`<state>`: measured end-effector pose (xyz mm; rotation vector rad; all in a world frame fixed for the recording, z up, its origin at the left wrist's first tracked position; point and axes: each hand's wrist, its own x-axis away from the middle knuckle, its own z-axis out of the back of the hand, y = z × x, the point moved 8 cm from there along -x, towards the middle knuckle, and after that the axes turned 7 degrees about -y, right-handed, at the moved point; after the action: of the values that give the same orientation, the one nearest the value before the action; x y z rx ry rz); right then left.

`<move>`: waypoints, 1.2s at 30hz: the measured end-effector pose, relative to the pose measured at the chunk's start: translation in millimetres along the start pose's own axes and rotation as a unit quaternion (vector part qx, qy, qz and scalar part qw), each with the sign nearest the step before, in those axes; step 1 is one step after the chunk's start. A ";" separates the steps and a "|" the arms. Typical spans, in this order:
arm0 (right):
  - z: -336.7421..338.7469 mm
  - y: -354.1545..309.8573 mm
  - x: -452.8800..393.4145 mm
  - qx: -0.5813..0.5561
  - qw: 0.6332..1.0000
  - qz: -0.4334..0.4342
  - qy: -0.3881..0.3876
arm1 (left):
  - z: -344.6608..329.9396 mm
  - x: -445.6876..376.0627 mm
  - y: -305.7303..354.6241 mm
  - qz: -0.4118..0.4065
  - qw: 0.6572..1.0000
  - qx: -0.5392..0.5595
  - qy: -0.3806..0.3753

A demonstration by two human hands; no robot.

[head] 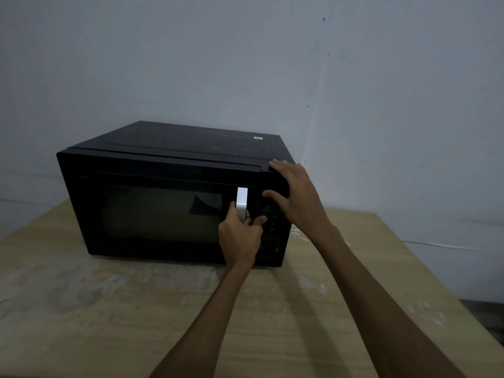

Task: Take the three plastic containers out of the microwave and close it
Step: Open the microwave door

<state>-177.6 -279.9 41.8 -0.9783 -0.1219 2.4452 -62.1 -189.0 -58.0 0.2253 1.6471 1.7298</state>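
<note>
Dim grey-blue walls point(245, 64) are meeting in a corner behind a pale wooden table point(81, 309) whose top is showing whitish scuffed patches. On that table a black microwave point(174, 192) is sitting with its door shut, its dark window facing me and slightly to my left. Through the glass I cannot tell whether any plastic containers are lying inside; the interior is too dark. My left hand point(240, 236) is reaching up from below and curling around the lower part of the silver door handle point(241, 203), thumb on the left side and fingers wrapping the right side, so the grip is closing on the handle. My right hand point(297, 195) is resting against the microwave's upper right front corner, fingers spread, fingertips lying over the top edge and thumb pressing the control panel point(272, 227), holding nothing. Both my bare forearms are stretching in from the bottom edge.
</note>
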 end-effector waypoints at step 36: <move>6.7 -29.3 15.5 0.059 0.995 -0.067 -0.038 | 105.7 66.2 44.6 -0.148 0.988 0.029 0.045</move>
<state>-179.3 -246.3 44.7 -0.8004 -0.0660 2.3395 -65.1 -61.5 -22.3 -0.0699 1.7001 1.4872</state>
